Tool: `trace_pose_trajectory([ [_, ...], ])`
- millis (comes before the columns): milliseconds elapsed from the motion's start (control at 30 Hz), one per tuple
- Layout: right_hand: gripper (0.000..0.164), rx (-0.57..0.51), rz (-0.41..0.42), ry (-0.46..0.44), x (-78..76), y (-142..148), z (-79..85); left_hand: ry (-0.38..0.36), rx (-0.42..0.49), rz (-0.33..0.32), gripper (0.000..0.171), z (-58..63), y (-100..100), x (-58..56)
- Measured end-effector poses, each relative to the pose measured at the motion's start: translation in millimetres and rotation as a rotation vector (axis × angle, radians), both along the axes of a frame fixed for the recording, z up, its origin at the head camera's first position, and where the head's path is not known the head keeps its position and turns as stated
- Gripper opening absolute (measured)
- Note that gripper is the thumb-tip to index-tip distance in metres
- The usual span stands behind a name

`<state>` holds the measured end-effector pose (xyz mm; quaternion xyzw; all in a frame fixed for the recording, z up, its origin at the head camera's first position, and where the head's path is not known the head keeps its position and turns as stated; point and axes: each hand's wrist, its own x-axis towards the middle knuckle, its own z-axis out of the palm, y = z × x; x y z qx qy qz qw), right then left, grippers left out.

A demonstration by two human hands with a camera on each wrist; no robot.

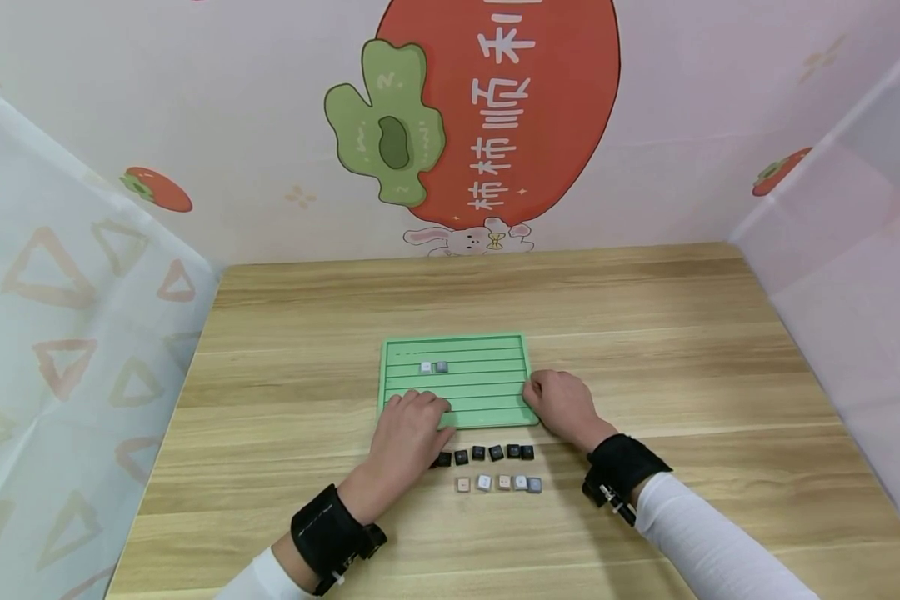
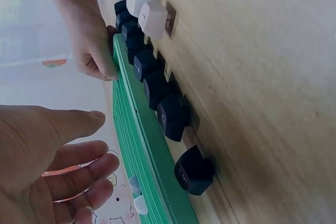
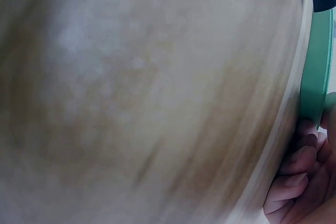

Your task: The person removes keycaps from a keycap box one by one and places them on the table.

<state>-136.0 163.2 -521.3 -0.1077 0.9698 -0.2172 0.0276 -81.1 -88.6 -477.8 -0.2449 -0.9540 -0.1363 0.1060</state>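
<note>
A green tray [image 1: 487,379] with ridged rows lies on the table. A white keycap [image 1: 426,367] and a grey keycap [image 1: 442,367] sit side by side in one of its upper rows. My right hand [image 1: 566,406] grips the tray's right edge, thumb above and fingers curled at the side in the right wrist view. Over the tray's lower left part is my left hand [image 1: 411,429], its fingers loosely bent and holding nothing in the left wrist view. In front of the tray runs a row of black keycaps [image 1: 478,453], its left end partly hidden by the left hand.
Nearer the front edge, a second row holds several pale keycaps [image 1: 483,482] and a grey-blue keycap [image 1: 534,485] at its right end. The wooden table [image 1: 645,333] is bounded by a printed backdrop [image 1: 270,125] behind and cloth at both sides.
</note>
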Motion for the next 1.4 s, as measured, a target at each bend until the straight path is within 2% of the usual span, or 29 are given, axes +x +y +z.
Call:
trace_pose_trajectory([
  [200,0.036,-0.001,0.0,0.009,-0.5,-0.5,1.0,-0.019,0.016,0.021,0.023,2.4,-1.6,-7.0],
  [467,0.036,-0.006,0.002,0.007,0.3,-0.9,3.1,-0.025,-0.012,0.031,0.023,2.8,-2.0,-14.6],
  [967,0.035,0.002,0.002,0.014,0.1,-0.3,1.0,-0.013,-0.03,0.06,0.027,2.9,-2.9,-27.8],
  [1400,0.036,0.002,0.004,0.006,1.1,-1.0,3.7,-0.021,-0.003,0.082,0.031,3.7,-5.7,-37.4],
])
